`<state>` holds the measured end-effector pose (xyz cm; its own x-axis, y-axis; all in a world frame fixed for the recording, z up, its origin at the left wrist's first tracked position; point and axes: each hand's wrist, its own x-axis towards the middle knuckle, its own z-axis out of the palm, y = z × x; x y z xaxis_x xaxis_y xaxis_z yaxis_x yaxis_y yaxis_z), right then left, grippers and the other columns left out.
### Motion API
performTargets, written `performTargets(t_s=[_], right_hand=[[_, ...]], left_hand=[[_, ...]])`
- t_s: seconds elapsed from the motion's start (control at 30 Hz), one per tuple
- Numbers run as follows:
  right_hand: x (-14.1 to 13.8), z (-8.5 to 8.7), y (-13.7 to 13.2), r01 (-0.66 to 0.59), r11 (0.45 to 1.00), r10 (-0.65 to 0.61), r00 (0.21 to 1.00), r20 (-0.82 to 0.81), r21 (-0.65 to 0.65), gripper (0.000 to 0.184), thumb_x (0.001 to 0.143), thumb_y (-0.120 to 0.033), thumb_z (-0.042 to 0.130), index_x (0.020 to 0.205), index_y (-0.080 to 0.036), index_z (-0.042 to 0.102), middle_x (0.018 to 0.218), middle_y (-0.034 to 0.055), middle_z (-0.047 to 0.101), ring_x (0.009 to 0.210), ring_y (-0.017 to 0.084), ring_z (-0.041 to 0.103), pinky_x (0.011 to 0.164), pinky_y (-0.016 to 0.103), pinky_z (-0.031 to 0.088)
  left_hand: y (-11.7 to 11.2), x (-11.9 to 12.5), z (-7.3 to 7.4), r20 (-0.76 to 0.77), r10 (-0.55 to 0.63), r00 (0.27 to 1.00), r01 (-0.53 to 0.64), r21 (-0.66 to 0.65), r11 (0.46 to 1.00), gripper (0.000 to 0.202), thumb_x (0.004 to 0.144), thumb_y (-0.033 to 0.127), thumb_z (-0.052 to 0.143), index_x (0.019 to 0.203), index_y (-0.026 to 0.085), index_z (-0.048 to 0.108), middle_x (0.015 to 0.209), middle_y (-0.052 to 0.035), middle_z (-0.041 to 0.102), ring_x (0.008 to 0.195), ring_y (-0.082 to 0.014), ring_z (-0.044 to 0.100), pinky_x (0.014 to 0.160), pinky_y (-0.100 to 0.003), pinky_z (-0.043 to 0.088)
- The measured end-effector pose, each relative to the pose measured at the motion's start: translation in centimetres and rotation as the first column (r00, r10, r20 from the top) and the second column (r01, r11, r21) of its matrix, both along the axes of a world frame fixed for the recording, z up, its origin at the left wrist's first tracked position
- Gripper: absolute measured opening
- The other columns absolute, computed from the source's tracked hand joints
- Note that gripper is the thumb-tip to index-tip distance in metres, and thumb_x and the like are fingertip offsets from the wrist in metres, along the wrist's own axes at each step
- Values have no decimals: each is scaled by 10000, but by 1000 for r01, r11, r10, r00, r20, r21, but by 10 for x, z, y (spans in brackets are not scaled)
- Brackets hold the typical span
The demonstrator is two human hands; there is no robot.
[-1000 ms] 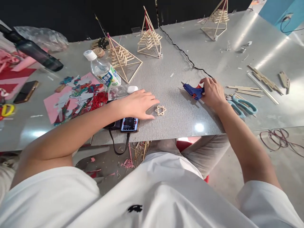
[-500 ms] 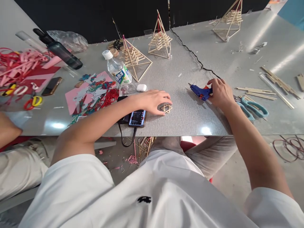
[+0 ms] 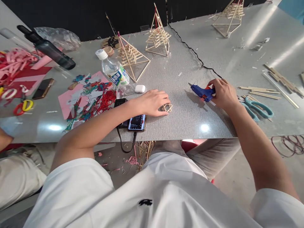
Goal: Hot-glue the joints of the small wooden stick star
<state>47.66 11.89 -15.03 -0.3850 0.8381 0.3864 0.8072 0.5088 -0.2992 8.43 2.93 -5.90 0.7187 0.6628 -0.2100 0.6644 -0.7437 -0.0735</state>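
Note:
My left hand [image 3: 155, 103] rests on the table with its fingers curled around the left side of a small star-shaped frame of thin wooden sticks [image 3: 168, 108]. The thumb and fingertips touch the frame, and its left part is hidden by the hand. To the right, my right hand [image 3: 223, 95] is closed around the handle of a blue hot glue gun [image 3: 203, 92]. The gun's nozzle points left, and its shadow falls on the table below it. Just right of that hand lie scissors with light blue handles [image 3: 258, 107] and several thin wooden sticks [image 3: 261, 91].
A phone [image 3: 137, 122] lies by my left wrist, with an earbud case [image 3: 140, 88] and a plastic bottle [image 3: 114, 71] behind. Stick pyramids [image 3: 158, 38] stand farther back. A black cord [image 3: 190, 50] crosses the table. Paper scraps [image 3: 87, 98] cover the left, where another person's arm [image 3: 4, 139] shows.
The view has shifted slightly. My left fingers have closed more around the stick star. The glue gun stays in my right hand, and its shadow shows more clearly beneath it.

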Motion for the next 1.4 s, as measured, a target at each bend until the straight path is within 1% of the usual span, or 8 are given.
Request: performTargets(t_s=[0.1, 0.2, 0.27, 0.37, 0.5, 0.73, 0.97, 1.4], right_hand=[[-1, 5, -5, -27, 999, 27, 1000, 3, 21, 451, 933, -575, 873, 1242, -281, 724, 1137, 172, 833, 1124, 399, 742, 772, 457, 510], [-4, 15, -13, -141, 990, 140, 990, 9, 29, 330, 973, -549, 784, 1146, -271, 744, 1060, 145, 833, 1032, 351, 752, 759, 432, 509], [-9, 22, -20, -254, 967, 254, 967, 22, 19, 252, 1025, -522, 696, 1045, -274, 742, 995, 118, 829, 952, 310, 754, 766, 421, 517], [-22, 30, -32, -337, 942, 336, 940, 66, -2, 308, 1068, -530, 650, 890, -283, 695, 853, 71, 785, 813, 253, 716, 707, 391, 464], [-36, 34, -43, -335, 942, 329, 937, 118, 32, 416, 1080, -583, 649, 793, -282, 648, 739, 47, 723, 744, 235, 680, 651, 388, 383], [-37, 37, -43, -300, 954, 297, 944, 142, 1, 477, 1112, -637, 588, 786, -291, 627, 720, 42, 689, 750, 236, 665, 661, 397, 410], [-36, 37, -44, -291, 956, 286, 951, 113, 27, 480, 1106, -646, 609, 783, -291, 616, 711, 35, 676, 741, 234, 663, 652, 401, 401], [-34, 41, -42, -212, 968, 229, 966, 124, -133, 522, 1053, -757, 664, 779, -316, 618, 753, 50, 669, 832, 281, 698, 729, 447, 499]], left_hand=[[3, -4, -1, 26, -22, 999, 22, -6, 1000, 547, 1134, 594, 727, 1463, 159, 772, 1440, -146, 804, 1309, -329, 724, 1101, -444, 509], [8, -10, -1, 85, -55, 995, 59, -44, 997, 592, 1132, 626, 717, 1499, 163, 754, 1492, -145, 795, 1345, -331, 720, 1134, -450, 513], [12, -16, -2, 133, -64, 989, 71, -52, 996, 574, 1165, 601, 653, 1526, 163, 736, 1537, -150, 784, 1373, -333, 716, 1157, -457, 516], [17, -23, -3, 187, -41, 981, 47, -24, 999, 494, 1199, 518, 549, 1494, 171, 742, 1512, -154, 795, 1354, -324, 722, 1168, -456, 522], [23, -26, -1, 174, -31, 984, 39, -46, 998, 461, 1168, 567, 616, 1438, 217, 749, 1432, -120, 816, 1322, -307, 729, 1174, -433, 515], [23, -5, 8, 52, -67, 996, 74, -144, 987, 627, 1034, 652, 841, 1496, 244, 727, 1472, -104, 789, 1355, -331, 719, 1103, -411, 507], [24, -4, 2, 121, -24, 992, 44, -169, 985, 546, 1030, 597, 840, 1414, 231, 713, 1429, -107, 781, 1297, -312, 736, 1068, -398, 513], [21, -8, -3, 169, 42, 985, -8, -194, 981, 393, 1057, 530, 794, 1259, 210, 689, 1368, -119, 777, 1236, -316, 735, 1058, -429, 503]])
